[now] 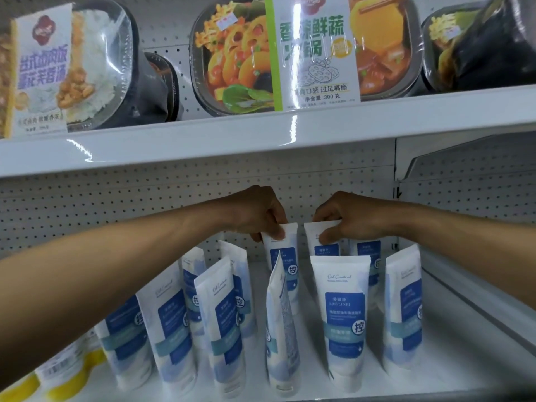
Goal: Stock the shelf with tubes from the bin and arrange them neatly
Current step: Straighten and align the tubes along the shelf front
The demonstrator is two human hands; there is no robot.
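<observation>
Head view: a glossy white metal shelf (429, 384) with a perforated back panel (116, 204) carries rows of flat-crimped white-and-blue plastic tubes (343, 311), standing cap-down. One front tube (281, 329) is turned edge-on. Film-wrapped meal trays (237, 59) sit on the upper shelf (261, 134). The left hand (258, 211) pinches a back tube (285, 250) by its crimp; the right hand (348, 217) pinches the neighbouring tube (326, 250), just beside it.

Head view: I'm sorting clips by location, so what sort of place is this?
Most likely a shop aisle: white metal shelves with a perforated back panel, many identical white-and-blue plastic tubes lined up, and shrink-wrapped ready-meal trays above.
</observation>
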